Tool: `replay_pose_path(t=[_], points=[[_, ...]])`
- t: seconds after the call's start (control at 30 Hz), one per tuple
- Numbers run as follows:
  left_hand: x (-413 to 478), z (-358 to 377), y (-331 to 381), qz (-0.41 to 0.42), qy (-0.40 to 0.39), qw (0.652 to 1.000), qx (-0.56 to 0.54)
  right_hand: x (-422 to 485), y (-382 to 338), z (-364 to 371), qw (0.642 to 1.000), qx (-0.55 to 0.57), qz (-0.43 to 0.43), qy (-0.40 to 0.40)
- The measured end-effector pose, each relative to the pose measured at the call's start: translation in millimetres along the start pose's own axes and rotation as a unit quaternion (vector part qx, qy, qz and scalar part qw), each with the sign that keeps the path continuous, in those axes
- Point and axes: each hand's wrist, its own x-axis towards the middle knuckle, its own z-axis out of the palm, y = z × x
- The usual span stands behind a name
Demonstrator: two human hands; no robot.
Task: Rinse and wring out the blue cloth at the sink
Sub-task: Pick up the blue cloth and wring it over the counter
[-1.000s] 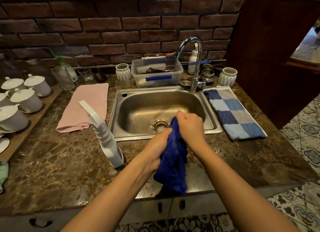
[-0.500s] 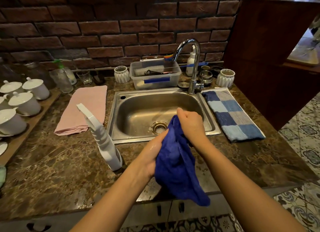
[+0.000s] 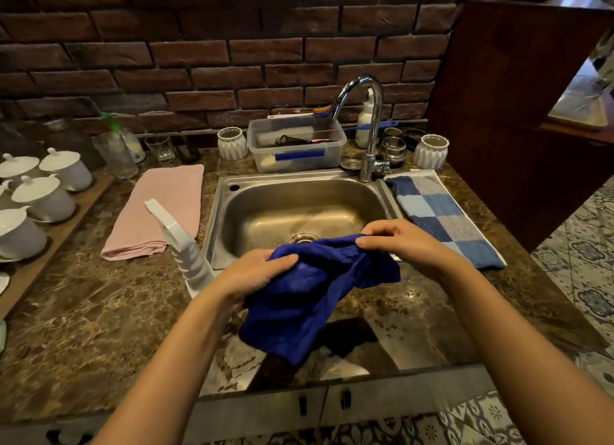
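Observation:
The blue cloth (image 3: 312, 292) hangs spread between both hands above the sink's front rim and the wet counter. My left hand (image 3: 255, 272) pinches its upper left edge. My right hand (image 3: 402, 242) pinches its upper right edge, over the right front corner of the steel sink (image 3: 299, 208). The cloth's lower part droops toward the counter edge. The chrome faucet (image 3: 370, 125) stands at the sink's back right, and no water is seen running from it.
A white spray bottle (image 3: 186, 245) stands just left of my left hand. A pink towel (image 3: 159, 212) lies left of the sink, a blue checked towel (image 3: 442, 215) right of it. A plastic tub (image 3: 295, 149) sits behind the sink. White lidded cups (image 3: 43, 198) fill the far left.
The hands were close together with the cloth bunched and hanging in a twist. They have moved apart, the right hand going right, and the cloth is now opened out between them.

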Motion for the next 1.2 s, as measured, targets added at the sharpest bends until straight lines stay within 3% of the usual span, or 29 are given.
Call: replay_pose_path(t=[0.1, 0.2, 0.33, 0.43, 0.53, 0.7, 0.8, 0.87, 0.93, 1.07, 1.2], points=[[6.8, -3.8, -4.3, 0.050, 0.043, 0.996, 0.056, 1.8, 0.5, 3.3, 0.999, -0.042, -0.012, 0.012], [11.7, -1.1, -8.0, 0.093, 0.078, 0.993, 0.012, 3.2, -1.0, 10.2, 0.996, -0.081, -0.022, 0.016], [15.1, 12.4, -1.0, 0.055, 0.104, 0.977, -0.179, 7.2, 0.4, 20.5, 0.994, -0.100, -0.007, 0.038], [20.7, 30.2, -0.1, -0.011, 0.074, 0.943, -0.324, 9.5, -5.0, 42.4, 0.985, -0.120, -0.020, 0.122], [22.9, 57.2, 3.6, -0.043, 0.046, 0.916, -0.396, 10.6, -19.1, 78.2, 0.972, -0.111, -0.049, 0.202], [14.1, 81.8, 7.8, -0.013, 0.049, 0.915, -0.399, 24.0, -20.1, 79.3, 0.945, -0.052, -0.024, 0.321], [19.7, 76.7, 9.3, 0.009, 0.084, 0.912, -0.400, 17.6, -19.5, 89.3, 0.946, -0.041, -0.052, 0.319], [22.9, 73.4, 8.8, 0.004, 0.108, 0.910, -0.400, 6.8, -23.7, 108.7, 0.944, -0.091, -0.068, 0.311], [22.5, 77.2, 5.9, -0.014, 0.095, 0.912, -0.399, 6.2, -29.0, 113.4, 0.932, -0.126, -0.069, 0.332], [15.7, 87.6, 7.5, -0.062, 0.040, 0.909, -0.411, 24.8, -27.4, 81.0, 0.935, -0.066, -0.052, 0.343], [22.8, 72.5, 14.8, -0.055, 0.056, 0.898, -0.433, 11.9, -22.7, 92.3, 0.937, -0.065, -0.068, 0.336]])
